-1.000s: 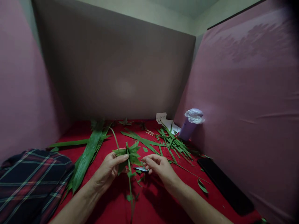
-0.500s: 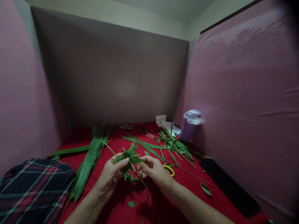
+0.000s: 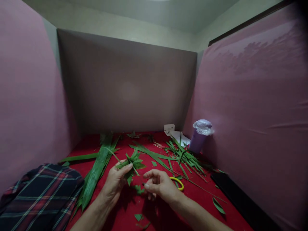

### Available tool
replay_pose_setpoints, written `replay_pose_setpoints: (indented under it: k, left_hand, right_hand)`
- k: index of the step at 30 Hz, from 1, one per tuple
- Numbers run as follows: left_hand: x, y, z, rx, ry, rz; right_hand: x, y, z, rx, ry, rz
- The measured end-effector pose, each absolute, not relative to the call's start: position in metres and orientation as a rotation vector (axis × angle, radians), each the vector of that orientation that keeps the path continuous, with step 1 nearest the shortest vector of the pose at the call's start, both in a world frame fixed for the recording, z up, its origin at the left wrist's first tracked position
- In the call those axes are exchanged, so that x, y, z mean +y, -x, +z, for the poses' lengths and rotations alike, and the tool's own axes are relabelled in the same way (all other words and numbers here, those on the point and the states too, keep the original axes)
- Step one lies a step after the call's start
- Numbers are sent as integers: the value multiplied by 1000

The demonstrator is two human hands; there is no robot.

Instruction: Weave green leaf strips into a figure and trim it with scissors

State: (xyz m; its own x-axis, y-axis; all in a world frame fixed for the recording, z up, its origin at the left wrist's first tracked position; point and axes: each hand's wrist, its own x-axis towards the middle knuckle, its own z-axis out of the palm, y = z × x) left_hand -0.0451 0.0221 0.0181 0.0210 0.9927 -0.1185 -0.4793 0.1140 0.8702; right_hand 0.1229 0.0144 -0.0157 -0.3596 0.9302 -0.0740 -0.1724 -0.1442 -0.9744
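My left hand (image 3: 115,182) pinches a folded green leaf piece (image 3: 132,161) with pointed tips, holding it above the red cloth (image 3: 125,211). Just right of it, my right hand (image 3: 160,186) is curled around scissors with a yellow handle loop (image 3: 177,183); a dark blade tip shows by my fingertips. The two hands are a small gap apart. Small green leaf scraps (image 3: 139,217) lie on the cloth under them.
Long green leaves (image 3: 96,168) lie to the left, and a heap of cut strips (image 3: 183,155) to the right. A purple cup with a plastic cover (image 3: 199,136) and white paper (image 3: 174,131) stand at the back right. A plaid cloth (image 3: 40,195) lies at the left, a black flat object (image 3: 243,200) at the right.
The right hand has drawn away from the leaf piece, down and to the right, with the scissors. A long thin strip no longer hangs from the leaf. The view tilted up slightly.
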Motion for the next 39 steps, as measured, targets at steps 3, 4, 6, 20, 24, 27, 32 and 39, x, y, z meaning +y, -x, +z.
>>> replay_pose_setpoints:
  k: [3,4,6,20,24,27,32,39]
  left_hand:
    - [25,48,16,899,-752,1324]
    - [27,49,14,903,-754,1323]
    - [31,52,8,918,-761,1317]
    - [40,65,0,1341,-960,1030]
    - [45,79,7,1478,-1053,1057]
    - [48,87,9,1520,-1086,1078]
    - [45,88,9,1491,-1106,1060]
    - [41,82,7,1443,-1090,1057]
  right_hand:
    - [11,-123,-19,-1254,946,1662]
    - [10,-124,-21,-1249,950,1666]
    - [7,-124,-24,-1240,959,1666]
    - [-6,-117,-36,-1180,1057,1688]
    - [-11,-117,-43,-1238,1070,1701]
    - [-15,-116,-43,-1308,1104,1664]
    - [-22,-117,-38,-1472,1210,1519]
    - [-27,-122,-36,-1728,1199,1283]
